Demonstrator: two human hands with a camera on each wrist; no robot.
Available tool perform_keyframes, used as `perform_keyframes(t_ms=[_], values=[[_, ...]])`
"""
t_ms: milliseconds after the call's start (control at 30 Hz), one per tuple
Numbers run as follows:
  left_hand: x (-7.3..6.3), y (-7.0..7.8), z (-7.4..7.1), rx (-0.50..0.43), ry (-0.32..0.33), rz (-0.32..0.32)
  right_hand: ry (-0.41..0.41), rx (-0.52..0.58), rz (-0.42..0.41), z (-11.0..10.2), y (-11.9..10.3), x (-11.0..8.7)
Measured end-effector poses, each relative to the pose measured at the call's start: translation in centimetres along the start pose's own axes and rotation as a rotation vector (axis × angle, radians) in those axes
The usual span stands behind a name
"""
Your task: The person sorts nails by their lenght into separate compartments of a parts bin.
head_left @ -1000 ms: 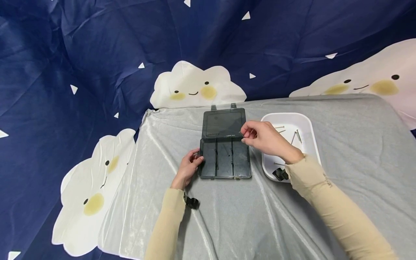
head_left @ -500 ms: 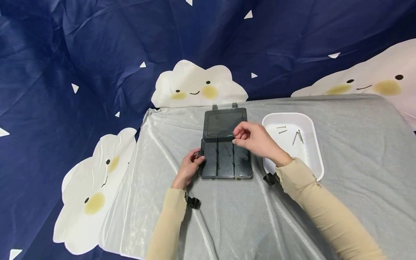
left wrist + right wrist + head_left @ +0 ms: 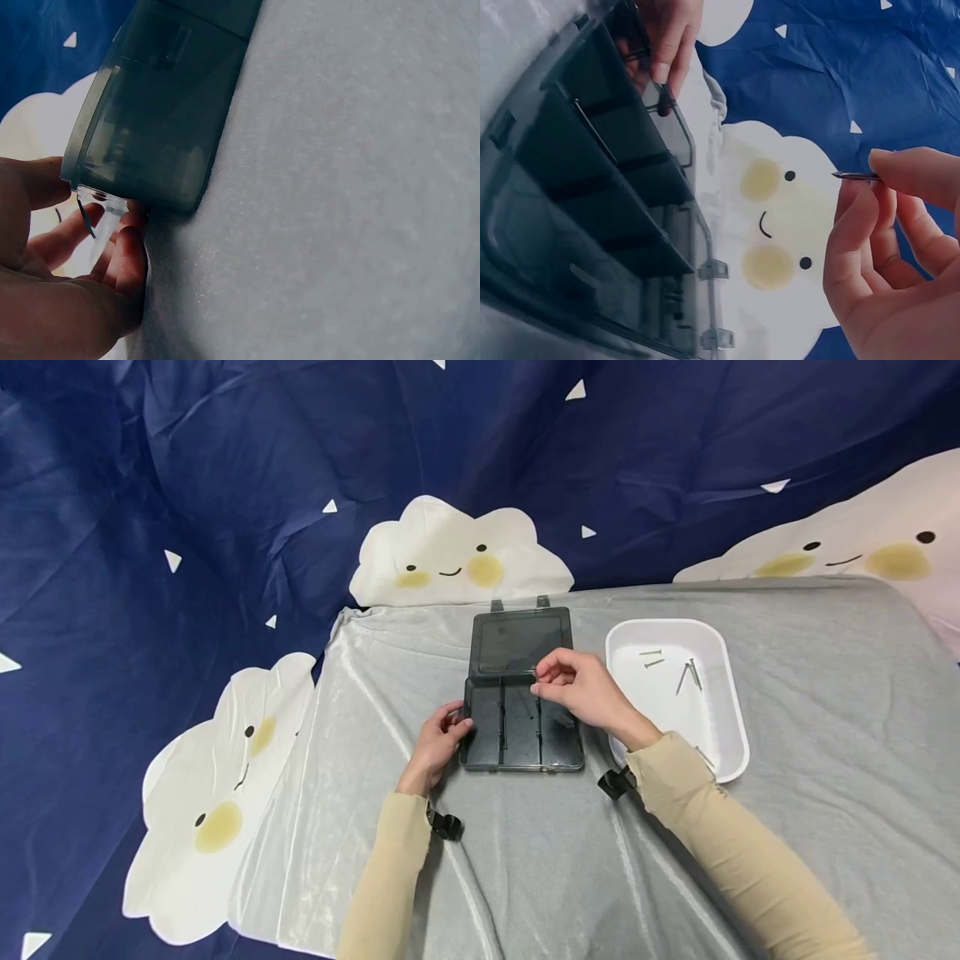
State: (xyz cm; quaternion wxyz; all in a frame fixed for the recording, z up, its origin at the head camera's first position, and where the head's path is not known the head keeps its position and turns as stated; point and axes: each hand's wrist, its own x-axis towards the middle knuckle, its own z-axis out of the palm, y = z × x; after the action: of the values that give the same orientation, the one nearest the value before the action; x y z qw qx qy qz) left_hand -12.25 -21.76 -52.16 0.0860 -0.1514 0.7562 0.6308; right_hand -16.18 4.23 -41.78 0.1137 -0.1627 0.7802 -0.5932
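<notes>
A dark translucent compartment box (image 3: 482, 745) stands with its lid (image 3: 517, 639) folded back. My left hand (image 3: 432, 750) grips its left side, thumb at the rim and fingers curled below, as the left wrist view shows. Above the hinge side, over the middle and right compartments, is my right hand (image 3: 587, 692). Its thumb and forefinger pinch a nail (image 3: 856, 176), whose pointed tip sticks out in the right wrist view. Inside the box, a thin nail (image 3: 594, 129) lies along a divider. Most of the pinched nail is hidden by the fingers.
To the right of the box stands a white tray (image 3: 733, 718) holding several nails (image 3: 694, 675). Grey velvety cloth (image 3: 525, 852) covers the table. Behind it hangs a navy backdrop (image 3: 247, 460) with printed clouds. Each wrist wears a small black camera (image 3: 448, 827).
My right hand has moved left and slightly down from beside the lid's right edge, keeping its pinch. More of the white tray shows now. The left hand stays on the box.
</notes>
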Motion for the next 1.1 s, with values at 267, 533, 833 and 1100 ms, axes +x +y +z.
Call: perform_keyframes(t_ms=[267,533,833,1100], values=[[-1.0,1.8,-0.1,0.013,-0.037,-0.016,0.007,0.060,0.029,0.9,1.1,0.1],[-0.5,0.8,-0.1,0.011,-0.022,0.002,0.021,0.116,0.046,1.7,2.0,0.1],[-0.2,0.2,-0.1,0.026,0.000,-0.006,0.024,0.147,0.094,2.6,3.1,0.2],[-0.1,-0.1,-0.1,0.018,-0.004,-0.006,0.021,0.160,0.099,3.3,3.7,0.1]])
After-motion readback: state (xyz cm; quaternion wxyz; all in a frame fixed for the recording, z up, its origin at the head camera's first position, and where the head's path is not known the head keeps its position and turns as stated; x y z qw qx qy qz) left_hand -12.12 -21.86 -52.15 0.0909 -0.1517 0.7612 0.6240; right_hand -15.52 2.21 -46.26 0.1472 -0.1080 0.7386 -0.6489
